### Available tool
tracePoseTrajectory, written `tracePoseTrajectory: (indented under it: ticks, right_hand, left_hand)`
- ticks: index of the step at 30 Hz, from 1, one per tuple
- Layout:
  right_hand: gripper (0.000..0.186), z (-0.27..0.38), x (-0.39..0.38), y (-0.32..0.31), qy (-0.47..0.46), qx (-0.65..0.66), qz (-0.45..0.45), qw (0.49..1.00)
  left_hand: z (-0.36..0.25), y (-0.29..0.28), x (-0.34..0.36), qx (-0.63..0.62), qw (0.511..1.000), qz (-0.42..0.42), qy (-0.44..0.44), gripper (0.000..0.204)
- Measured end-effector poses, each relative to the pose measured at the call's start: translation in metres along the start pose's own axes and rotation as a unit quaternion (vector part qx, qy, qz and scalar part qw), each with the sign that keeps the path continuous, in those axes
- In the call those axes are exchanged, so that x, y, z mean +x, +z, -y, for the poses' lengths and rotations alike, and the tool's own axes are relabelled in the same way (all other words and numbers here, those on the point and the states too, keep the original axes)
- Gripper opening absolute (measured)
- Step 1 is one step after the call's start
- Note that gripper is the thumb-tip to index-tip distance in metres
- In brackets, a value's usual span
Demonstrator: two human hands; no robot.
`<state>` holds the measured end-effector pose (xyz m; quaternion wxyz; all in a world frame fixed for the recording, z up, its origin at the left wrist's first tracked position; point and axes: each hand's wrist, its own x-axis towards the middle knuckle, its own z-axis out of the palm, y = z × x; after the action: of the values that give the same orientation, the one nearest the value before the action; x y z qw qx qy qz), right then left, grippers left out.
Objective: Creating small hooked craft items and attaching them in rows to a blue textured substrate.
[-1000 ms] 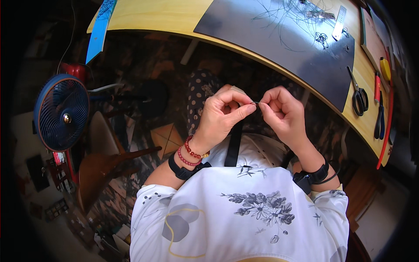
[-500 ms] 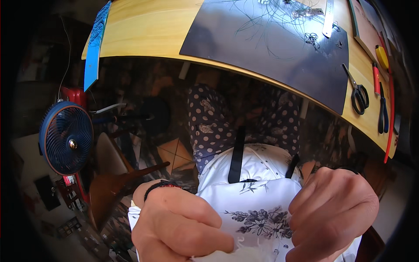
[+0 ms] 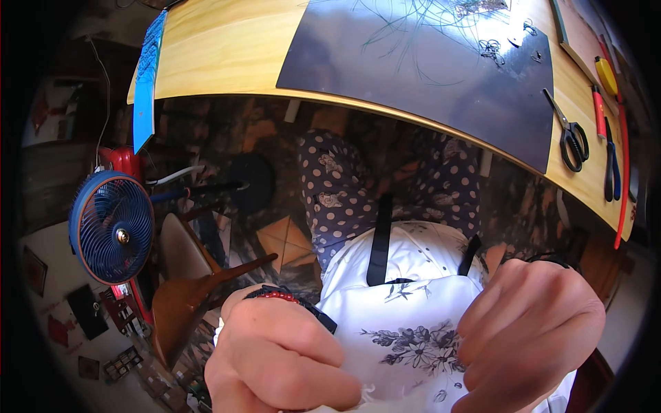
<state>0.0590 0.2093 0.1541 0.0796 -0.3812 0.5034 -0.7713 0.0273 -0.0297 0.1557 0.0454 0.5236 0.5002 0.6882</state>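
Observation:
My left hand (image 3: 275, 354) is closed low in front of my white, flower-printed top (image 3: 413, 344), its fingers curled in. At its fingertips a scrap of white frayed cloth (image 3: 368, 395) shows; most of it lies hidden under the hand or below the lower edge. My right hand (image 3: 533, 330) is closed too, held up apart from the left on the other side of the printed flowers. Its fingertips face away, so whatever they pinch cannot be seen. A bracelet with red beads (image 3: 279, 296) circles my left wrist.
Ahead stands a wooden table (image 3: 220, 48) with a dark mat (image 3: 413, 89), loose dark green threads (image 3: 420, 34), scissors (image 3: 570, 134), a red-handled tool (image 3: 597, 113) and a blue strip (image 3: 144, 103) overhanging its edge. A blue fan (image 3: 113, 227) and a brown chair (image 3: 186, 303) stand at left.
The view has tilted slightly. My left hand sits a little lower, and less of the white frayed cloth shows below it. Both hands stay closed.

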Motion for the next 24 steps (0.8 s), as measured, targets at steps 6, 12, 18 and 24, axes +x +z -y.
tracePoseTrajectory:
  ticks: [6,12,18,24]
  right_hand:
    - [0.009,-0.017,-0.003,-0.011,-0.104,0.015,-0.016,0.994]
    - [0.016,-0.034,-0.012,-0.022,-0.063,0.009,-0.018,0.998]
    - [0.016,-0.042,-0.008,-0.02,-0.011,-0.014,-0.063,0.998]
    - [0.009,-0.045,-0.02,-0.022,0.055,-0.044,-0.085,0.994]
  left_hand:
    - [-0.002,0.003,-0.002,0.027,1.0,-0.005,0.013,0.021]
    - [0.009,0.008,0.017,0.124,0.987,0.02,0.105,0.023]
    - [0.04,0.076,0.012,0.075,0.945,-0.29,0.135,0.018]
    - [0.024,0.024,0.012,-0.016,1.0,-0.009,-0.023,0.002]
